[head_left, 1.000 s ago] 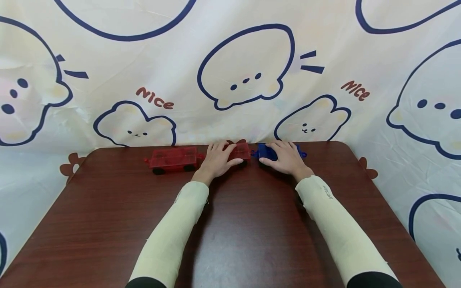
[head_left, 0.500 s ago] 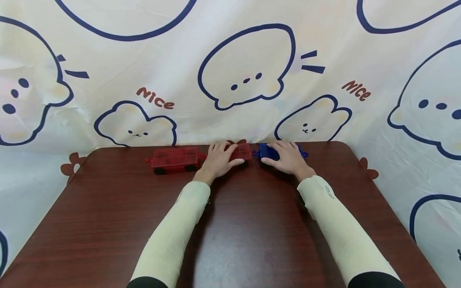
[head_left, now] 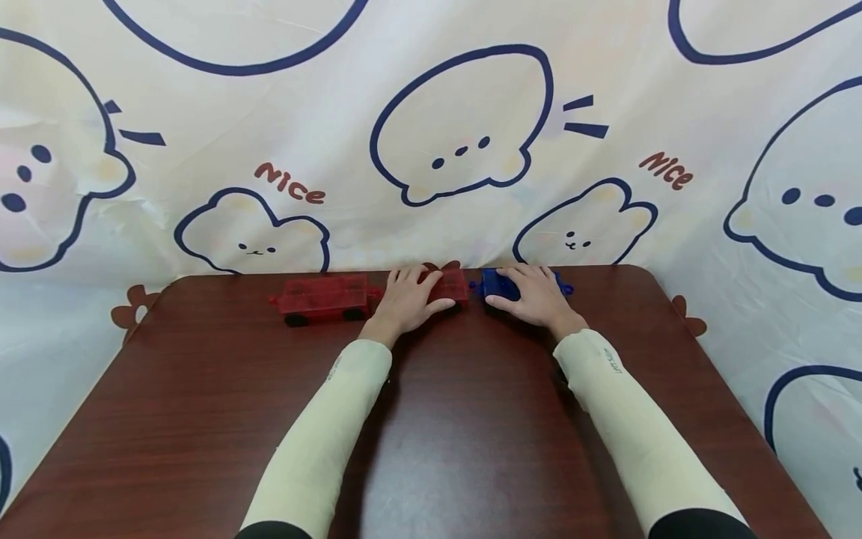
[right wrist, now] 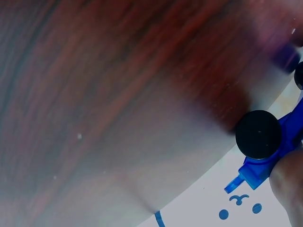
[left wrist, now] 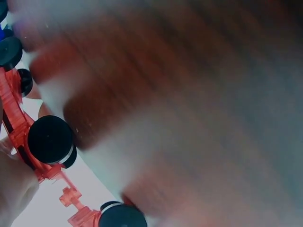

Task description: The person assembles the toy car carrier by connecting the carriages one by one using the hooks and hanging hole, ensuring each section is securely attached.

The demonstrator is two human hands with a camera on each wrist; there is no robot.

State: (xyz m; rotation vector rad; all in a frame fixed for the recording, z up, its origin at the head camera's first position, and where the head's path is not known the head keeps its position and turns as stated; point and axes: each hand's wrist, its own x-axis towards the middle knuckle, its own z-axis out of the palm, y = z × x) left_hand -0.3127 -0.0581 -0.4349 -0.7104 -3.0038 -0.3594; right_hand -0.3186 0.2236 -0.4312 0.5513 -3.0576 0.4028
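In the head view a see-through red toy train car (head_left: 453,284) stands near the table's far edge, held from above by my left hand (head_left: 404,299), which covers its left part. My right hand (head_left: 535,296) grips a blue toy train car (head_left: 497,283) just to the right of it, thumb on the near side. Between these two cars the blue coupling touches or nearly touches the red one; whether they are hooked, I cannot tell. A longer red train car (head_left: 323,296) sits at the left, its coupling reaching toward my left hand. Black wheels (left wrist: 49,139) show in the left wrist view.
The cars line up on a dark brown wooden table (head_left: 431,434) with rounded far corners. Right behind its far edge hangs a pale cloth (head_left: 404,232) with cartoon drawings, which also runs along both sides.
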